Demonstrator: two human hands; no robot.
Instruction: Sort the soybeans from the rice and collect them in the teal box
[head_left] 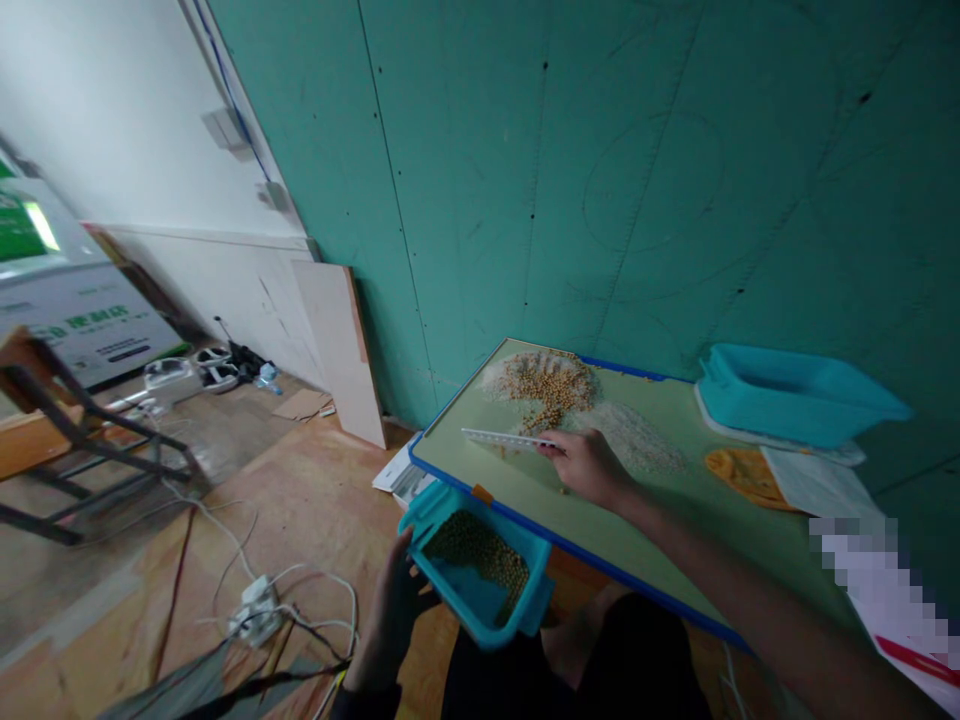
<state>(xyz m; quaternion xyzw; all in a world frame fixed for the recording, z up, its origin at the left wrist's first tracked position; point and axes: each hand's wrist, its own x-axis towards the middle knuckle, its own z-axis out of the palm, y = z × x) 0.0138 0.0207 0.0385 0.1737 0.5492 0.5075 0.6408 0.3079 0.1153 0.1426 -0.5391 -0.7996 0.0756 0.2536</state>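
Note:
My right hand is closed on one end of a white ruler-like strip with small marks along it, held over the pale green tabletop. Just beyond the strip lies a heap of yellow-brown beans, partly over a spread of white grains. More white grains form a separate pile to the right. With my left hand, I grip the left side of a blue plastic bin below the table's front edge. The bin is tilted and holds beans; part of its bottom shows.
A second blue bin stands at the table's right rear, near an orange-brown cloth-like item and white sheets. The green wall closes off the back. On the floor are a power strip with cables and a wooden chair.

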